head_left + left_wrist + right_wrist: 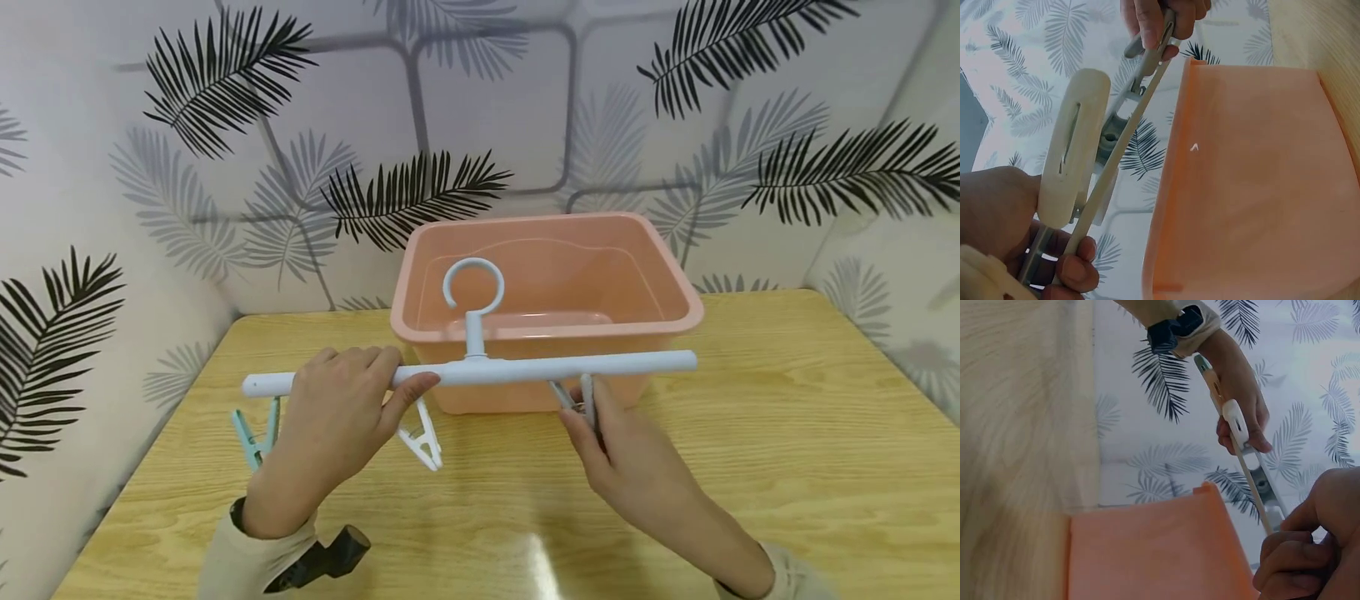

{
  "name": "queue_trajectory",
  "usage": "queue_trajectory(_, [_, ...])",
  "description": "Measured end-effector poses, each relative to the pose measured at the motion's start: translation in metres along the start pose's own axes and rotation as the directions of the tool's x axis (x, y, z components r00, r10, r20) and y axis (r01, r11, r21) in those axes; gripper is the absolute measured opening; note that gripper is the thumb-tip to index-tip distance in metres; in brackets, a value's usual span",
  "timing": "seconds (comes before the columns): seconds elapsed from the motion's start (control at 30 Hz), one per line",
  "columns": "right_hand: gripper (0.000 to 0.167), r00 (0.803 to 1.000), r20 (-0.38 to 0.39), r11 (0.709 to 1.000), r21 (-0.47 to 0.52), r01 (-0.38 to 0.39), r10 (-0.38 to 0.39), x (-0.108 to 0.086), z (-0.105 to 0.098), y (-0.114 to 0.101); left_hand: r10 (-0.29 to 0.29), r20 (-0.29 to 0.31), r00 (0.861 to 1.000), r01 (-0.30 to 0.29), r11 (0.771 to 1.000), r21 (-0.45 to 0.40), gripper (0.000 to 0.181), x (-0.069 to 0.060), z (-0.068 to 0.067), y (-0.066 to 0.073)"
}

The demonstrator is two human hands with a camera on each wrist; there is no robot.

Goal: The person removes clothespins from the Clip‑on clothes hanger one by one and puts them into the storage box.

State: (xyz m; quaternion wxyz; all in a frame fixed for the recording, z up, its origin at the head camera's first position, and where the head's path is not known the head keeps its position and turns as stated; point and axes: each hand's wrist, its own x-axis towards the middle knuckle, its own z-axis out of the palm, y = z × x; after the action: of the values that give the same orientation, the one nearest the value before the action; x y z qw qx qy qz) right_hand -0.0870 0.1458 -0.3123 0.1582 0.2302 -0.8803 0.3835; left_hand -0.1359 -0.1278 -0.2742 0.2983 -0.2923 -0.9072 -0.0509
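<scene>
Hanger point(555, 367): where is it in the head view, and what supports it?

It spans the centre of the frame, nearly level, hook point(475, 333) upward, above the tabletop point(787, 433) and in front of the pink tub point(517, 400). The left hand point(341, 408) curls its fingers over the bar's left half, apparently to steady it. The right hand point(630, 450), right of centre, pinches a grey clip point(589, 402) beneath the bar, probably to control its jaws.

And the remaining clips?

A mint clip point(245, 435) and a white clip point(430, 432) hang below the bar, left of centre, presumably so that the upper side stays clear.

Left wrist view?

The bar runs diagonally, lower left to top centre. Left fingers wrap it at lower left; right fingers hold the grey clip at the top.

Right wrist view?

Left fingers grip the bar, upper right. Right fingers are curled at lower right; their contact is hidden, so this view alone cannot tell what they pinch.
</scene>
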Motion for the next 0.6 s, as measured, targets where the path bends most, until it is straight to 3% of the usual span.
queue_trajectory(0.1, [0.012,0.999,0.051,0.999,-0.034,0.007,-0.005,-0.001,-0.012,0.001,0.011,0.027,1.000,-0.010,1.000,-0.025,0.050,0.000,-0.001,-0.001])
queue_trajectory(0.2, [0.018,0.998,0.054,0.989,-0.146,-0.015,0.023,-0.003,-0.020,-0.001,0.014,0.045,0.999,-0.012,0.999,-0.038,0.046,-0.001,-0.001,0.001])
queue_trajectory(0.3, [0.024,0.999,0.008,0.945,-0.326,-0.027,0.032,-0.007,-0.020,-0.006,0.010,0.052,0.999,-0.008,0.999,-0.039,0.052,-0.002,-0.001,0.004])
queue_trajectory(0.4, [0.027,0.998,-0.060,0.891,-0.453,-0.010,-0.019,-0.009,-0.016,-0.008,0.002,0.054,0.999,0.000,1.000,-0.031,0.056,-0.003,-0.001,0.005])
queue_trajectory(0.47, [0.028,0.997,-0.076,0.873,-0.488,-0.009,-0.032,-0.009,-0.016,-0.007,0.004,0.054,0.999,-0.002,1.000,-0.027,0.058,-0.003,-0.002,0.005])
queue_trajectory(0.6, [0.028,0.998,-0.058,0.864,-0.503,-0.014,-0.017,-0.009,-0.024,-0.004,0.023,0.062,0.998,-0.020,0.999,-0.033,0.060,-0.001,-0.002,0.006])
